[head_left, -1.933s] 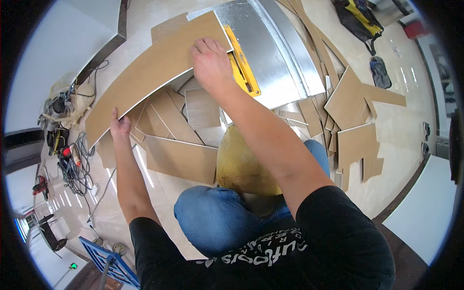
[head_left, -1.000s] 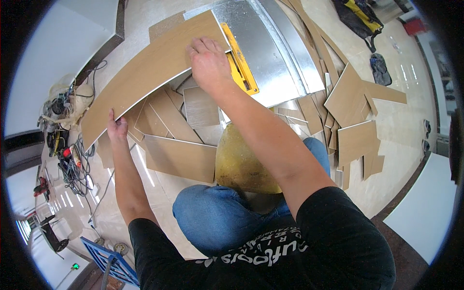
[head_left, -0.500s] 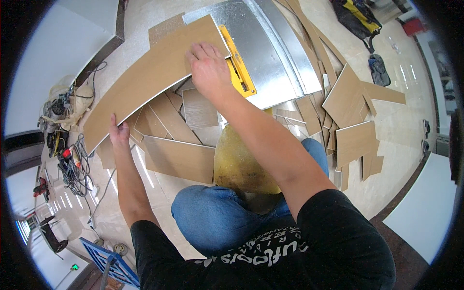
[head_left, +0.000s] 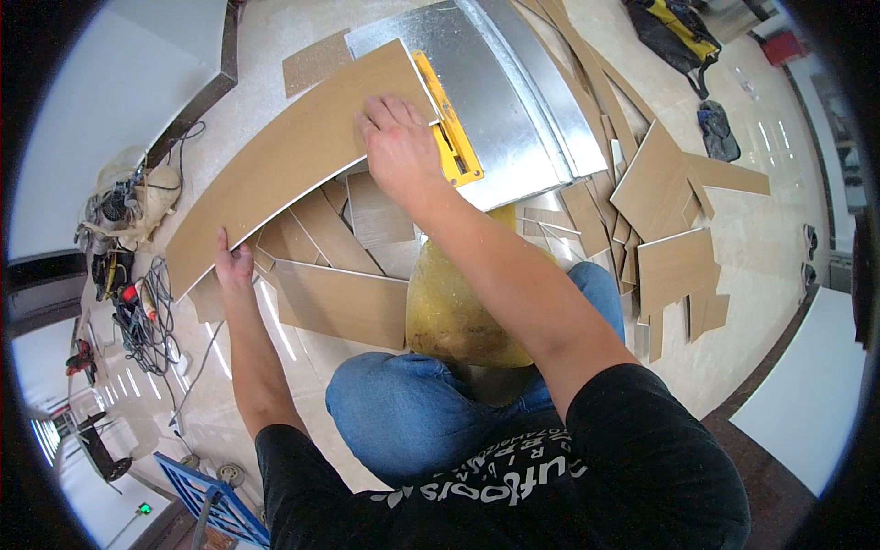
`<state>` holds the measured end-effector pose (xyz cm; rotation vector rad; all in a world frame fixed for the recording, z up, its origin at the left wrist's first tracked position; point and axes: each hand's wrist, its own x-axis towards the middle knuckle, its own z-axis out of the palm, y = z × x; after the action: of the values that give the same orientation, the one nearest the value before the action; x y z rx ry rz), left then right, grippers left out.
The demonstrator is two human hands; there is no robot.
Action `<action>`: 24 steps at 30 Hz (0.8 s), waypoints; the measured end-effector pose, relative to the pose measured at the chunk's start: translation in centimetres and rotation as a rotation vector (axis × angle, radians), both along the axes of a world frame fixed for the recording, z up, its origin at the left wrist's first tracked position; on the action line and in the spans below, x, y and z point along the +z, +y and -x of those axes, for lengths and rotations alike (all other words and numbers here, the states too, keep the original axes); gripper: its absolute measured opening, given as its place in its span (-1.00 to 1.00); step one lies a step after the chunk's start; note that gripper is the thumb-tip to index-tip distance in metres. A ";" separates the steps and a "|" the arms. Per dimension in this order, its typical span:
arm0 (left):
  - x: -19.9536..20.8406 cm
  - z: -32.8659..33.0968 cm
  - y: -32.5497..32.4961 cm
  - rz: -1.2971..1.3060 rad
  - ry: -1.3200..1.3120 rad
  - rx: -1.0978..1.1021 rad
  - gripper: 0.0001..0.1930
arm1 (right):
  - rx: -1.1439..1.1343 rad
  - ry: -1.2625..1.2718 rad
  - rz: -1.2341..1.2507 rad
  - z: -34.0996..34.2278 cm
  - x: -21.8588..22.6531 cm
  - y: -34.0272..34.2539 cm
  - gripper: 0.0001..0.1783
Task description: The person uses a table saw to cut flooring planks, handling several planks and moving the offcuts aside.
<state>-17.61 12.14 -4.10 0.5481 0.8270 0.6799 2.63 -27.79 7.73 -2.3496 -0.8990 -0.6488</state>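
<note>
A long tan wood-look board [head_left: 284, 147] with a white edge slants across the view, its right end lying on a silver metal saw table [head_left: 500, 119] beside a yellow insert plate [head_left: 449, 128]. My left hand [head_left: 235, 261] grips the board's near edge toward its left end, thumb on top and fingers hidden underneath. On the board's upper face, close to the yellow plate, my right hand [head_left: 400, 142] rests palm down with its fingers stretched forward. No blade can be made out in the plate's slot.
Tan offcuts [head_left: 344, 298] lie under the board, and more are heaped [head_left: 674, 266] right of the table. A dusty yellow cover [head_left: 463, 298] stands between my knees. Tangled cables [head_left: 147, 316] lie at left, a blue metal frame [head_left: 211, 500] at lower left, a black-and-yellow bag [head_left: 674, 37] at far right.
The board has shifted slightly toward me across the metal table. Both hands have moved a little nearer along with it, keeping their places on the board.
</note>
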 end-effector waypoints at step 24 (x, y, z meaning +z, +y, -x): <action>0.7 3.2 -3.1 0.042 -0.047 -0.010 -0.65 | -0.023 -0.002 0.029 3.1 0.2 -1.9 -0.65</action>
<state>-20.77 9.05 -3.40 0.4969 0.7925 0.6623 -0.48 -29.70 7.97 -2.3886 -0.8896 -0.6513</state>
